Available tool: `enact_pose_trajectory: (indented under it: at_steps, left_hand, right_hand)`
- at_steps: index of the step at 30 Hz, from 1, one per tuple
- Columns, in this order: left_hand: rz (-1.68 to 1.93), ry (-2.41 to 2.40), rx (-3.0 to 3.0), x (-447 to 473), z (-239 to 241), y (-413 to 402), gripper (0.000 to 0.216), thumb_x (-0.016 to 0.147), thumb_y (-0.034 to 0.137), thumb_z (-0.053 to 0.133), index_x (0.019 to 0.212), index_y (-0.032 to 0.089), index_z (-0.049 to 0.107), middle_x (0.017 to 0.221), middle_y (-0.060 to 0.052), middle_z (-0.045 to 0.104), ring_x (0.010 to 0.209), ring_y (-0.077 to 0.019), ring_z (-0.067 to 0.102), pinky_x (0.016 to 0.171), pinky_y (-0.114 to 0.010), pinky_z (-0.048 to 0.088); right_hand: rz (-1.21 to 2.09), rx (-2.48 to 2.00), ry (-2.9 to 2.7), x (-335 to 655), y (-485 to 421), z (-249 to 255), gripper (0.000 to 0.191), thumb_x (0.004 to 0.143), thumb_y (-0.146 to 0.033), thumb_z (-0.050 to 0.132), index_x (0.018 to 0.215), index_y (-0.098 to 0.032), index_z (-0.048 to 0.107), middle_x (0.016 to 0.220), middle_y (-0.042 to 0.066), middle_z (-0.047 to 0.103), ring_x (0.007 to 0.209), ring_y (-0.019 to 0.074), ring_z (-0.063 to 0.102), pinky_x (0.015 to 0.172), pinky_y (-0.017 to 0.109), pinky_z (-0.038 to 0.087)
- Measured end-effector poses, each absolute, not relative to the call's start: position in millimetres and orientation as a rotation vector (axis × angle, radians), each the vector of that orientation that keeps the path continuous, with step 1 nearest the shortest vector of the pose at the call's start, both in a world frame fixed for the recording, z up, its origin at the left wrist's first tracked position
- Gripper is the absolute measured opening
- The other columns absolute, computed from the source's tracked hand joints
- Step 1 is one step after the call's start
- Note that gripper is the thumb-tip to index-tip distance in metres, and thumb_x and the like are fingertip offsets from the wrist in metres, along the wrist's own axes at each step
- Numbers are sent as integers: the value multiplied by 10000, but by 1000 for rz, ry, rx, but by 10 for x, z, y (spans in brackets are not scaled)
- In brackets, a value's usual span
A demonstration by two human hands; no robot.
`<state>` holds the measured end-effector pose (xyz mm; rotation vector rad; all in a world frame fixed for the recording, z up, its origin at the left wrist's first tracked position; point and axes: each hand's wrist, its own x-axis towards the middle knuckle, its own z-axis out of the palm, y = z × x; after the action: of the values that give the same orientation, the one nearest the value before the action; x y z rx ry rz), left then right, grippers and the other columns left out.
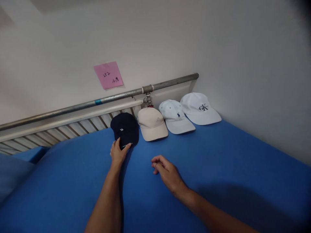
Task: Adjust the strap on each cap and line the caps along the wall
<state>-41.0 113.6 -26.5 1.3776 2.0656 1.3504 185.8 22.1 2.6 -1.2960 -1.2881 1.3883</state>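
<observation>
A row of caps lies on a blue bed sheet (218, 155) against the wall. From left to right: a dark navy cap (125, 127), a beige cap (152, 123), a pale blue cap (175, 116) and a white cap (198, 108) with black letters. My left hand (118, 152) pinches the brim of the navy cap between thumb and fingers. My right hand (166, 171) rests on the sheet below the beige cap. Its fingers are loosely curled, and nothing is in them.
A metal pipe (97, 102) and a white slatted radiator (60, 124) run along the wall behind the caps. A pink sticky note (108, 75) with writing hangs on the wall. A blue pillow (14, 174) lies at the left.
</observation>
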Motion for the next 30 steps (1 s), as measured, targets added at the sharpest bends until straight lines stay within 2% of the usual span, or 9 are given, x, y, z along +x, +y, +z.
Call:
enact_pose_trajectory:
  at_steps: [4,9,14,19,26,30]
  left_hand:
    - [1354,2089,1382,-382,-256,1148,618,599,406,822,1151,212,622,1387,-173,479,1357,-393,349,1138,-528,183]
    - [1360,2075,1379,-353,-252,1183,603,581,385,834,1125,223,631,1372,-157,505,1330,-366,393,1135,-501,200]
    - [1360,2056,1378,-337,-250,1185,624,575,369,841,1140,211,626,1379,-166,490,1339,-382,373,1137,-514,178]
    - [1438,2045,1350,-304,-236,1123,527,708,311,749,1185,173,576,1376,-177,480,1361,-343,345,1148,-489,181]
    - [1397,2170,1365,-300,-264,591,416,823,175,589,1230,105,542,1286,-202,546,1277,-267,461,1100,-404,317]
    - [1292,2186,1454,-340,-338,65,445,784,137,602,1227,157,565,1335,-172,530,1304,-267,448,1108,-429,310]
  right_hand:
    - [1379,-1286,-1314,1844,207,41,145,836,-268,487,867,-216,619,744,-3,607,703,150,589,667,268,441]
    - [1371,-1285,-1308,1833,212,17,134,819,-272,498,849,-228,620,735,-6,608,724,161,594,662,270,447]
    - [1353,-1268,-1313,1821,227,-45,128,813,-274,501,859,-224,610,720,-14,600,688,148,587,670,269,450]
    - [1324,-1253,-1360,1814,277,-109,165,791,-303,492,866,-208,604,695,-13,595,656,149,588,657,276,447]
    - [1268,-1326,-1420,1805,292,-95,201,714,-350,541,844,-212,607,683,14,640,687,190,619,726,333,461]
    - [1237,-1305,-1488,1767,257,-34,208,698,-353,543,830,-216,628,728,37,667,709,204,635,725,351,462]
